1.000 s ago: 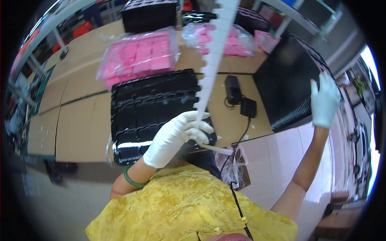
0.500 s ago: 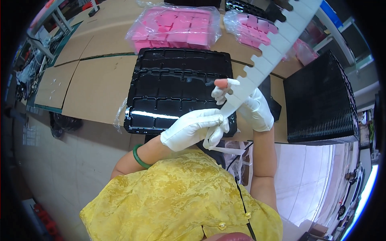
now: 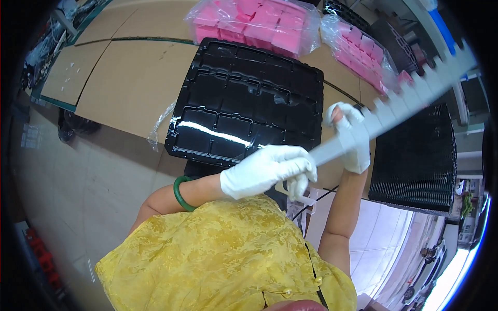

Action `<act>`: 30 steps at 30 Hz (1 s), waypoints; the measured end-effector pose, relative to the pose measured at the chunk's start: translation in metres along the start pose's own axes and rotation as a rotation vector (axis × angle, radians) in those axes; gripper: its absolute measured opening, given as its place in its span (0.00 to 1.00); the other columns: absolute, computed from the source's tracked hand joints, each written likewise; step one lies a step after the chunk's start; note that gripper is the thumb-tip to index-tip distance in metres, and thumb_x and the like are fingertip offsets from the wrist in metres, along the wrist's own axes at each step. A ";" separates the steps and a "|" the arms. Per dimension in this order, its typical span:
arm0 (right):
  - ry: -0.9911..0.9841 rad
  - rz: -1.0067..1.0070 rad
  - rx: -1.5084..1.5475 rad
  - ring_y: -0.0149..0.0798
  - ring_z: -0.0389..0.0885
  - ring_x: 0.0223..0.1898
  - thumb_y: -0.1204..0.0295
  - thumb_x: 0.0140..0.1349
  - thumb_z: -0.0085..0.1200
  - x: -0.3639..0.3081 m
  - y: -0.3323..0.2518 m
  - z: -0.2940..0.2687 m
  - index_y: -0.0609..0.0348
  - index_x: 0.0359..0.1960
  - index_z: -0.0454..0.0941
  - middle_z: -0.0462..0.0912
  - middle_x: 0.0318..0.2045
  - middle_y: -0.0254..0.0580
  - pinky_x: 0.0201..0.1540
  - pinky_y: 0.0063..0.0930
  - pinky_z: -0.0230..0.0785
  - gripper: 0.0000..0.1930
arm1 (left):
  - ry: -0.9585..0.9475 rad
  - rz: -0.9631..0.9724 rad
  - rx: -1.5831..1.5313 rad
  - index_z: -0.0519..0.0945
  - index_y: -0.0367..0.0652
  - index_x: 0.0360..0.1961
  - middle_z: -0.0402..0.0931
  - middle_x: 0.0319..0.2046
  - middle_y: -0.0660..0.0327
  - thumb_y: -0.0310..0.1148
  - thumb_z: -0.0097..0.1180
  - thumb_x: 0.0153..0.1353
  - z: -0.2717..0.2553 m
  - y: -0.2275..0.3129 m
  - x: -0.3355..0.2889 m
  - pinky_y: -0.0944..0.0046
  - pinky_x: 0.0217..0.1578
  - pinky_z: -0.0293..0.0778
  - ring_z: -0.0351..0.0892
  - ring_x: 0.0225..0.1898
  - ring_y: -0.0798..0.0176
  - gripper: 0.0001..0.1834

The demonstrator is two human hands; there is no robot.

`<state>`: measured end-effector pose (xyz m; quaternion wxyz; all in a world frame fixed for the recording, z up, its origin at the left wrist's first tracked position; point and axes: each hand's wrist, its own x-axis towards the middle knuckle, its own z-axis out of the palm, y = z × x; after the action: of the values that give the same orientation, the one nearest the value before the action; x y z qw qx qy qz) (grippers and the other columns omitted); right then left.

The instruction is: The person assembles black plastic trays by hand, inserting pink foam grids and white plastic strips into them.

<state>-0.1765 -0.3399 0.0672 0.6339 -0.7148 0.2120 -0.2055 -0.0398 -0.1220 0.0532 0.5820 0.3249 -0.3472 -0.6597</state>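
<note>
A long white strip (image 3: 386, 115) with a row of notches along one edge slants up to the right in front of me, its far end blurred. My left hand (image 3: 270, 170), gloved in white, is closed on its near end. Beneath those fingers hangs a narrow pale strip (image 3: 307, 200). The strip passes across my right hand (image 3: 353, 137), also gloved but with a bare thumb tip. That hand's fingers are curled beyond the notched edge; what they hold, if anything, is hidden. Behind my left hand lies a black plastic tray (image 3: 249, 98) with shallow compartments.
Clear bags of pink foam pieces (image 3: 254, 23) sit behind the tray, with another bag (image 3: 358, 46) farther right. A tall stack of black trays (image 3: 412, 160) stands at the right. Brown cardboard (image 3: 135, 88) covers the table. A black cable (image 3: 319, 199) runs near my right forearm.
The notched strip has swung down to the right, with its near end still in my left hand. Both hands have shifted right in the picture. The view has turned, so the tray appears tilted.
</note>
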 end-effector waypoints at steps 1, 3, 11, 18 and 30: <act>0.080 0.000 -0.104 0.26 0.78 0.36 0.65 0.66 0.66 0.013 0.007 -0.003 0.63 0.38 0.83 0.83 0.35 0.34 0.44 0.21 0.69 0.12 | -0.068 0.001 0.004 0.80 0.35 0.45 0.83 0.31 0.60 0.36 0.45 0.79 0.000 -0.003 -0.001 0.67 0.41 0.78 0.83 0.34 0.68 0.16; 0.197 -0.016 -0.373 0.27 0.78 0.38 0.63 0.68 0.63 0.038 0.022 -0.012 0.64 0.40 0.84 0.84 0.35 0.34 0.45 0.23 0.70 0.13 | -0.177 -0.022 -0.003 0.81 0.37 0.45 0.82 0.30 0.62 0.37 0.44 0.79 0.005 -0.008 -0.002 0.67 0.40 0.78 0.83 0.34 0.69 0.16; 0.044 -0.177 -1.136 0.51 0.81 0.47 0.64 0.67 0.57 0.123 0.071 -0.047 0.56 0.40 0.85 0.85 0.38 0.48 0.54 0.42 0.71 0.10 | -0.338 0.029 0.187 0.80 0.37 0.45 0.83 0.27 0.60 0.37 0.42 0.79 0.002 -0.005 -0.004 0.65 0.37 0.79 0.83 0.30 0.67 0.16; -0.088 -0.095 -1.317 0.51 0.80 0.50 0.66 0.68 0.56 0.139 0.057 -0.035 0.54 0.41 0.85 0.85 0.41 0.46 0.56 0.44 0.71 0.09 | -0.348 -0.005 0.179 0.82 0.39 0.49 0.83 0.32 0.61 0.38 0.43 0.80 -0.007 -0.005 -0.004 0.65 0.40 0.80 0.84 0.35 0.67 0.17; -0.108 0.010 -1.347 0.49 0.82 0.48 0.64 0.63 0.62 0.142 0.050 -0.028 0.54 0.40 0.87 0.85 0.39 0.47 0.54 0.42 0.73 0.10 | -0.339 -0.055 0.188 0.81 0.38 0.48 0.83 0.32 0.61 0.37 0.43 0.80 -0.007 -0.007 0.001 0.65 0.40 0.80 0.84 0.35 0.68 0.17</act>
<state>-0.0769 -0.4481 0.0243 0.0607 -0.9622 0.2653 0.0105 -0.0379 -0.1233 0.0439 0.4640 0.2714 -0.4912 -0.6854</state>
